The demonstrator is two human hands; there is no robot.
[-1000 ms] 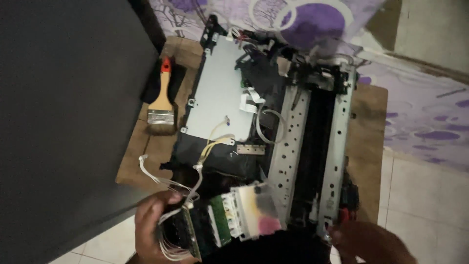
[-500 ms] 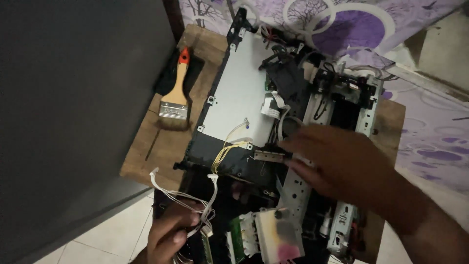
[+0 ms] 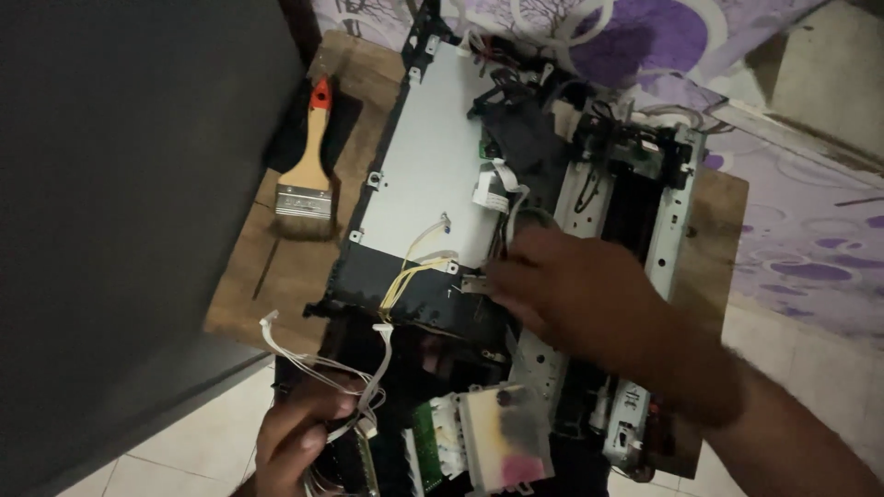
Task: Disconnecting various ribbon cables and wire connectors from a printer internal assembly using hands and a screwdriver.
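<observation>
I am working on an opened printer (image 3: 552,193) that lies on a wooden board (image 3: 276,276), with its covers off and its inside showing. My left hand (image 3: 295,442) is at the near edge. Its fingers are curled and pressed together around a bundle of thin white wires (image 3: 313,364), and the loose connector ends stand up above my knuckles. The bundle runs toward the dark near part of the chassis, just beside the green circuit board (image 3: 425,451) and the ink-stained white block (image 3: 506,442).

My right hand (image 3: 571,294) lies palm-down over the middle of the machine. Its fingers are bent toward the small metal bracket (image 3: 474,285) at the near corner of the grey metal plate (image 3: 433,175), where the yellow wires (image 3: 410,271) come out. The fingertips are hidden under the hand, so I cannot tell if they pinch something or only touch.

I judge the step in hand is work on the wiring: one hand keeps the white wires out of the way while the other feels at the bracket. Any move here calls for a small, gentle grip, because the yellow wires and the white flat ribbon cable (image 3: 493,184) are very near to my right fingers and are easy to catch. A pull on the white bundle should go along the wires, not across them.

A paintbrush (image 3: 306,175) with a red handle end lies on the board left of the plate, well apart from both hands. A purple patterned cloth (image 3: 645,37) lies beyond the printer.
</observation>
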